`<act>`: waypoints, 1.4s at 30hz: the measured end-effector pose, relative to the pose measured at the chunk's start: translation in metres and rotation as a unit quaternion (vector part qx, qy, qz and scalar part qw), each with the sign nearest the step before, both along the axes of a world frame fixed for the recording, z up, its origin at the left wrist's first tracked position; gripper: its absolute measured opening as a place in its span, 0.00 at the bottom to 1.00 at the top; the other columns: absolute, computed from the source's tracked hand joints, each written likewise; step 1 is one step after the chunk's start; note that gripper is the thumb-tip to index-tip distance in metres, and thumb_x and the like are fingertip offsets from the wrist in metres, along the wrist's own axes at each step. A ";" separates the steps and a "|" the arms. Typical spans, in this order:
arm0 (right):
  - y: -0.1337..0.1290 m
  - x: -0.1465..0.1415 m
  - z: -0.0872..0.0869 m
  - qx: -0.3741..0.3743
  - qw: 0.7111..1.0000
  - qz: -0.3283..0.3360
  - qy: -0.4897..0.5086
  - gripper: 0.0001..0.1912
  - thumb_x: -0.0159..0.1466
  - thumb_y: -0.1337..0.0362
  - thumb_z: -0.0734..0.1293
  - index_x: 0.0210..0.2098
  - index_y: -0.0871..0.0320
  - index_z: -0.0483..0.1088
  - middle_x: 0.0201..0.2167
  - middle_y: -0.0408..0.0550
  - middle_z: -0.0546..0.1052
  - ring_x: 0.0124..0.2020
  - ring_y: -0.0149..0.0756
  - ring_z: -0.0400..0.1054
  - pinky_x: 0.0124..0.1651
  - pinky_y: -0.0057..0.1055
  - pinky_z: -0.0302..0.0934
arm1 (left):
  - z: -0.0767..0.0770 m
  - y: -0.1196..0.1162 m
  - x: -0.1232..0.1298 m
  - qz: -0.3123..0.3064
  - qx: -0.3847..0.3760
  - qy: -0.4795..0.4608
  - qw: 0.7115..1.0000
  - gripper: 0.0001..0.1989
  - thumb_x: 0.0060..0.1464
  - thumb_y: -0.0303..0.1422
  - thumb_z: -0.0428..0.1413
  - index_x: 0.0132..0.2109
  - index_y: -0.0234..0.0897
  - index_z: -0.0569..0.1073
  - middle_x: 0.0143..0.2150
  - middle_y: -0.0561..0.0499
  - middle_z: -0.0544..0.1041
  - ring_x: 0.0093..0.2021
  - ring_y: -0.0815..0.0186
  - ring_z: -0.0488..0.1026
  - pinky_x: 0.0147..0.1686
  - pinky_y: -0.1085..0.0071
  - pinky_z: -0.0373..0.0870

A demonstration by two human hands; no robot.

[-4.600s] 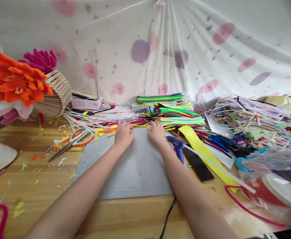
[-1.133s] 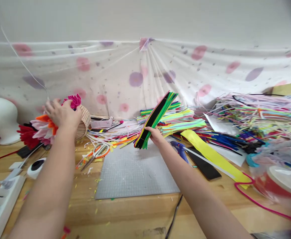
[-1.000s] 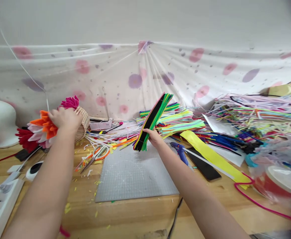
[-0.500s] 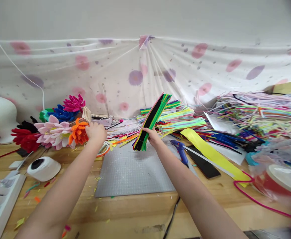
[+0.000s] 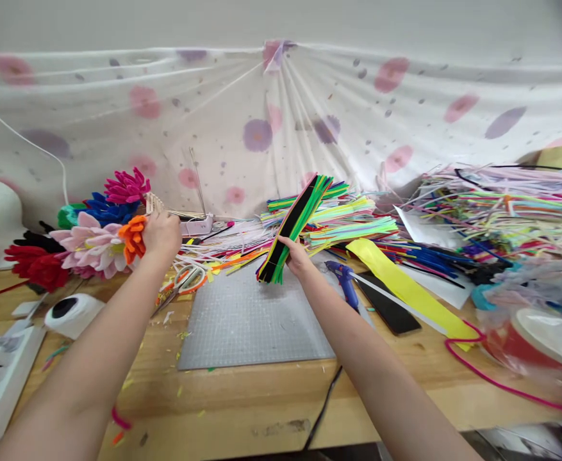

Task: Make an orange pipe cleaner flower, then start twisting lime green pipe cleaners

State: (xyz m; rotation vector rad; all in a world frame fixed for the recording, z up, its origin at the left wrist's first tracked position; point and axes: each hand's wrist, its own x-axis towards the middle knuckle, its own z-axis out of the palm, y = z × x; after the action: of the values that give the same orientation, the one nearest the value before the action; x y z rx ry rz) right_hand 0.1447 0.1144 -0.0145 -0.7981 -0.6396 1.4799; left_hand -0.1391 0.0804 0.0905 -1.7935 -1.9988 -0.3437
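Note:
My right hand grips a bundle of pipe cleaners, black on one side, with green, yellow and pink strands. The bundle leans to the right above the grey cutting mat. Further left, my left hand reaches to a row of pale wooden sticks just beside an orange fuzzy flower. Its fingers are mostly hidden behind the hand, so I cannot see what they grip. Scissors with white and orange handles lie to the right of my left forearm.
Fuzzy flowers and a white thread cone sit at left, near a power strip. Heaps of pipe cleaners line the back. At right are a blue glue gun, a black phone-like slab and a yellow strip.
My left hand has moved slightly left and away from me, closer to the wooden sticks, and the scissors now show. The right hand keeps holding the bundle nearly still. The view has shifted slightly.

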 end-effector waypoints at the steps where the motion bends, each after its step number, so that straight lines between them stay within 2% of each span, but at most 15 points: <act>1: 0.000 0.000 -0.001 0.000 1.000 -0.001 0.003 0.23 0.42 0.64 0.72 0.37 0.52 0.63 0.26 0.34 0.72 0.27 0.29 0.68 0.32 0.28 0.65 | 0.002 0.002 -0.001 0.006 0.006 0.008 1.000 0.19 0.46 0.25 0.43 0.40 0.32 0.75 0.41 0.37 0.73 0.48 0.51 0.63 0.47 0.59 0.57; 8: 0.002 0.003 -0.005 0.006 1.000 -0.004 0.018 0.22 0.43 0.64 0.71 0.37 0.53 0.63 0.26 0.34 0.73 0.28 0.29 0.69 0.35 0.28 0.66 | 0.006 0.010 -0.007 0.016 0.060 0.042 0.997 0.17 0.45 0.29 0.45 0.38 0.32 0.76 0.40 0.39 0.73 0.47 0.52 0.64 0.47 0.58 0.56; 13: 0.005 0.005 -0.009 -0.013 0.999 -0.004 0.036 0.21 0.44 0.62 0.72 0.36 0.54 0.63 0.26 0.37 0.73 0.28 0.30 0.69 0.32 0.29 0.66 | 0.010 0.010 -0.008 -0.035 0.098 -0.007 0.995 0.15 0.43 0.27 0.48 0.37 0.31 0.76 0.39 0.37 0.73 0.50 0.49 0.61 0.54 0.54 0.48; 16: 0.006 0.005 -0.009 -0.024 0.998 -0.005 0.049 0.20 0.46 0.57 0.71 0.37 0.54 0.64 0.28 0.38 0.74 0.30 0.31 0.69 0.34 0.29 0.67 | 0.008 0.007 0.006 -0.069 0.131 -0.034 0.988 0.15 0.43 0.27 0.49 0.39 0.32 0.75 0.44 0.38 0.71 0.55 0.49 0.57 0.57 0.51 0.40; 17: 0.006 0.005 -0.010 -0.026 0.998 -0.002 0.055 0.20 0.47 0.56 0.70 0.37 0.54 0.64 0.28 0.38 0.74 0.31 0.30 0.70 0.35 0.29 0.67 | 0.005 0.004 0.015 -0.075 0.141 -0.041 0.986 0.15 0.44 0.27 0.49 0.40 0.32 0.75 0.45 0.38 0.71 0.55 0.49 0.56 0.57 0.50 0.39; 19: 0.005 0.003 -0.011 -0.027 0.998 0.006 0.064 0.20 0.48 0.54 0.69 0.38 0.54 0.63 0.29 0.38 0.74 0.31 0.30 0.70 0.36 0.29 0.67 | -0.008 -0.002 0.041 -0.099 0.127 -0.058 0.985 0.14 0.46 0.28 0.49 0.40 0.33 0.73 0.46 0.40 0.70 0.54 0.50 0.58 0.57 0.51 0.43; 22: 0.004 0.000 -0.017 -0.016 0.997 0.005 0.071 0.20 0.48 0.57 0.70 0.38 0.54 0.62 0.30 0.37 0.74 0.32 0.29 0.70 0.37 0.28 0.67 | -0.039 -0.019 0.094 -0.173 0.061 -0.130 0.975 0.12 0.50 0.28 0.47 0.40 0.34 0.71 0.44 0.42 0.70 0.48 0.57 0.64 0.49 0.62 0.58; 24: 0.002 -0.003 -0.022 0.000 0.997 -0.001 0.076 0.20 0.47 0.60 0.71 0.37 0.53 0.61 0.30 0.36 0.74 0.31 0.28 0.70 0.37 0.28 0.67 | -0.061 -0.033 0.128 -0.225 0.022 -0.190 0.955 0.09 0.52 0.29 0.46 0.39 0.35 0.69 0.41 0.44 0.71 0.44 0.62 0.67 0.44 0.67 0.62; 26: 0.000 -0.004 -0.029 0.010 0.997 -0.005 0.081 0.21 0.47 0.63 0.71 0.37 0.53 0.59 0.30 0.35 0.73 0.31 0.28 0.70 0.38 0.28 0.67 | -0.080 -0.043 0.155 -0.240 -0.023 -0.249 0.938 0.07 0.53 0.30 0.47 0.38 0.37 0.68 0.39 0.47 0.71 0.39 0.65 0.69 0.38 0.70 0.64; 28: -0.005 -0.003 -0.035 0.011 0.997 -0.008 0.081 0.22 0.46 0.64 0.72 0.37 0.53 0.59 0.30 0.35 0.73 0.31 0.27 0.70 0.38 0.28 0.67 | -0.094 -0.049 0.171 -0.232 -0.084 -0.296 0.923 0.08 0.52 0.31 0.49 0.40 0.38 0.67 0.38 0.49 0.72 0.36 0.66 0.70 0.33 0.71 0.64; 31: -0.012 0.000 -0.042 0.008 0.997 0.000 0.079 0.23 0.46 0.65 0.72 0.38 0.52 0.58 0.30 0.35 0.74 0.31 0.28 0.70 0.39 0.29 0.68 | -0.103 -0.049 0.178 -0.213 -0.164 -0.322 0.908 0.06 0.49 0.31 0.52 0.37 0.38 0.68 0.35 0.51 0.73 0.34 0.67 0.70 0.30 0.72 0.62; 34: -0.020 0.004 -0.045 0.011 0.995 0.038 0.088 0.23 0.47 0.65 0.71 0.39 0.52 0.58 0.29 0.36 0.74 0.31 0.31 0.71 0.38 0.32 0.68 | -0.106 -0.047 0.177 -0.190 -0.194 -0.336 0.902 0.03 0.48 0.29 0.53 0.33 0.38 0.68 0.33 0.52 0.73 0.32 0.67 0.69 0.29 0.71 0.61; 36: -0.023 0.008 -0.046 0.006 0.994 0.069 0.088 0.22 0.46 0.67 0.70 0.38 0.53 0.59 0.28 0.36 0.74 0.31 0.34 0.72 0.38 0.35 0.69 | -0.109 -0.045 0.176 -0.188 -0.207 -0.371 0.885 0.05 0.46 0.30 0.54 0.34 0.38 0.67 0.30 0.53 0.72 0.29 0.68 0.67 0.28 0.71 0.60; 39: -0.023 0.014 -0.047 -0.018 0.991 0.109 0.081 0.18 0.44 0.71 0.66 0.35 0.55 0.62 0.26 0.39 0.75 0.33 0.37 0.72 0.38 0.37 0.68 | -0.116 -0.039 0.173 -0.200 -0.196 -0.466 0.839 0.08 0.45 0.33 0.55 0.36 0.37 0.67 0.27 0.54 0.70 0.26 0.69 0.66 0.28 0.72 0.61; 42: -0.021 0.018 -0.048 -0.047 0.984 0.149 0.080 0.15 0.42 0.71 0.62 0.32 0.57 0.64 0.24 0.42 0.75 0.35 0.40 0.72 0.39 0.38 0.68 | -0.125 -0.031 0.169 -0.205 -0.142 -0.533 0.809 0.08 0.45 0.33 0.55 0.34 0.36 0.68 0.29 0.53 0.71 0.28 0.70 0.67 0.31 0.71 0.64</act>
State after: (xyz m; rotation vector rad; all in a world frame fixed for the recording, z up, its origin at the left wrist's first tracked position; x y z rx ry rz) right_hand 0.1625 0.0936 -0.0623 -0.6666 -0.5895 1.8389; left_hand 0.0301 0.0496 -0.0346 -2.5617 -2.3467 -1.5584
